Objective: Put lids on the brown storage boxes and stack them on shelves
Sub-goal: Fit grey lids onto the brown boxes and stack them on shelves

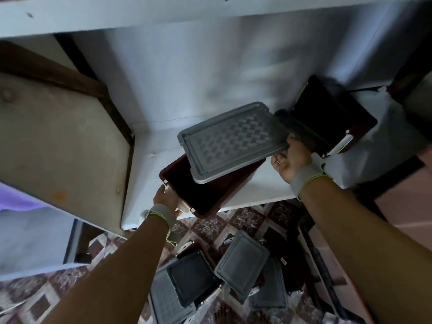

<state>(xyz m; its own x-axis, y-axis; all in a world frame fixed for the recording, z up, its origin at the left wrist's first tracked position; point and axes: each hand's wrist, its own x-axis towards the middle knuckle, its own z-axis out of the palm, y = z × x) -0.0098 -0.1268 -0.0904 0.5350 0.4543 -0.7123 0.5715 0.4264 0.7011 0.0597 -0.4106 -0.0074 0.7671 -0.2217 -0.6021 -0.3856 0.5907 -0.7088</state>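
Note:
An open brown storage box (205,190) sits on the white shelf (261,185), its near end jutting over the front edge. My left hand (167,198) holds the box's near left end by its white latch. A grey lid (230,142) with a diamond pattern hangs tilted over the box, and my right hand (292,157) grips its right edge. Behind it a second open brown box (332,115) stands tilted at the back right of the shelf.
On the patterned floor below lie several grey lids (242,263) and brown boxes (191,284). A padded beige panel (63,141) with a dark wooden frame rises at the left. Another white shelf board (117,17) runs overhead.

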